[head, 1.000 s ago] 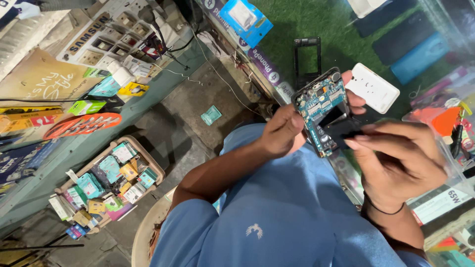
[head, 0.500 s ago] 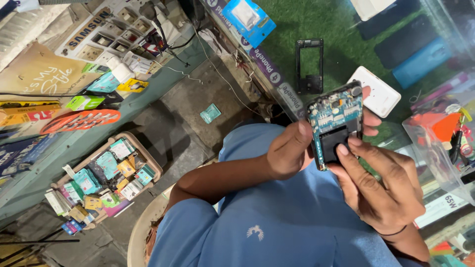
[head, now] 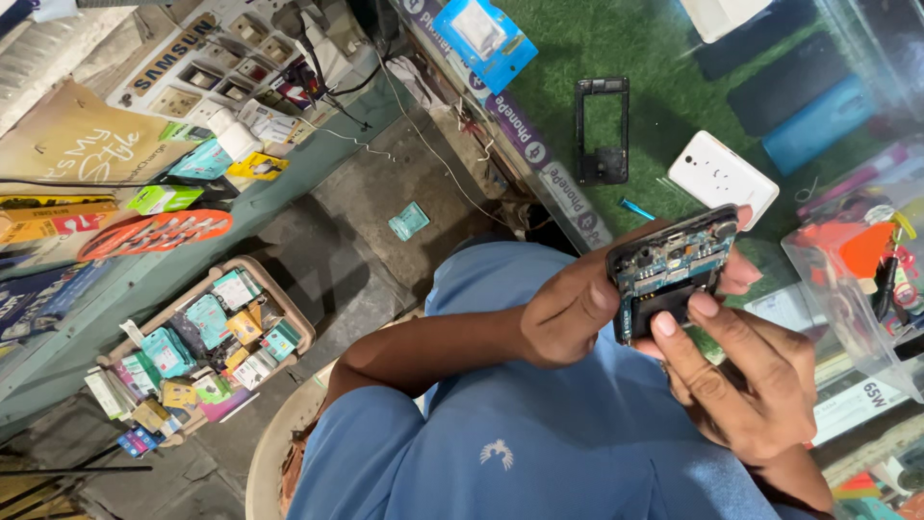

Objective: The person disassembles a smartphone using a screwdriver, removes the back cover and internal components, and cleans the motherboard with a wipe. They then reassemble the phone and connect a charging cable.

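Between both hands' grip point(head: 674, 318) sits an opened phone point(head: 671, 270).

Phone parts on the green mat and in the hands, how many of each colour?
Black empty frame: 1
White back cover: 1
Opened phone with blue board, held by left hand and right hand: 1
Total: 3

Opened phone point(head: 671, 274): bare circuit board, blue-green, studded with dull metal parts, in a matt black plastic shell. White back cover point(head: 722, 179): smooth, glossy plastic. Empty black frame point(head: 603, 130): matt plastic. Mat point(head: 664, 58): rough green artificial turf. Shirt point(head: 539, 443): soft blue cloth. Floor point(head: 375, 212): rough grey concrete.
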A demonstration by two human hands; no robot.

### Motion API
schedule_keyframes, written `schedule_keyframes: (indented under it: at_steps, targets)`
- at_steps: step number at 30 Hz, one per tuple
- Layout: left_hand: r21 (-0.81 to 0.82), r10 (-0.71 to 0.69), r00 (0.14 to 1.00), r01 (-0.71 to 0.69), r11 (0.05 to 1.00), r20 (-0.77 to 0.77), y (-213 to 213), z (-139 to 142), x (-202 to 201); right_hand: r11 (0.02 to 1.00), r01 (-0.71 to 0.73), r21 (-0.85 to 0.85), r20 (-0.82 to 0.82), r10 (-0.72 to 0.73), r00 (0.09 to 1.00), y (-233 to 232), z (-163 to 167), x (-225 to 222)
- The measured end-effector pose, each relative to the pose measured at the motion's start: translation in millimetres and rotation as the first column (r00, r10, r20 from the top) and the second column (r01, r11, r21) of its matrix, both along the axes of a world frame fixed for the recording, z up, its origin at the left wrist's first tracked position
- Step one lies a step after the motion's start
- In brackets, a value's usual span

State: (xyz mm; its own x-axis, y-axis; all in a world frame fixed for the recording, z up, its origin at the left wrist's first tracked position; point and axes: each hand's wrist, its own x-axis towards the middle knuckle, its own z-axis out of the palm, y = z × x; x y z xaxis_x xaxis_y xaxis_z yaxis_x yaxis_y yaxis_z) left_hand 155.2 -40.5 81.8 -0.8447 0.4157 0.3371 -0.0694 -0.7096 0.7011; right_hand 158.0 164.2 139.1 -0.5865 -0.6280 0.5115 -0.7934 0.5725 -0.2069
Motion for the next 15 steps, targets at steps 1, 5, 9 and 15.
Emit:
schedule_keyframes:
  at_steps: [1, 5, 9, 15]
  targets:
    - [0.002, 0.0, 1.0, 0.0, 1.0, -0.007, -0.1, -0.3, -0.4, 1.0, -0.01, 0.001, -0.007, 0.01, 1.0, 1.6, -1.1, -0.8]
    - [0.009, -0.002, 1.0, 0.003, 1.0, -0.029, -0.3, -1.3, -1.5, 0.999, -0.042, -0.001, -0.047, 0.042, 0.998, 4.7, -5.3, -3.4]
    - [0.011, -0.001, 0.999, 0.002, 1.0, -0.033, 1.1, -1.3, -1.7, 0.997, -0.071, 0.016, -0.074, 0.072, 0.995, 7.8, -5.6, -4.1]
    - [0.008, 0.001, 0.999, -0.001, 1.0, -0.052, 0.6, -2.5, -1.5, 0.997, -0.071, -0.016, -0.051, 0.07, 0.996, 7.5, -7.7, -3.5]
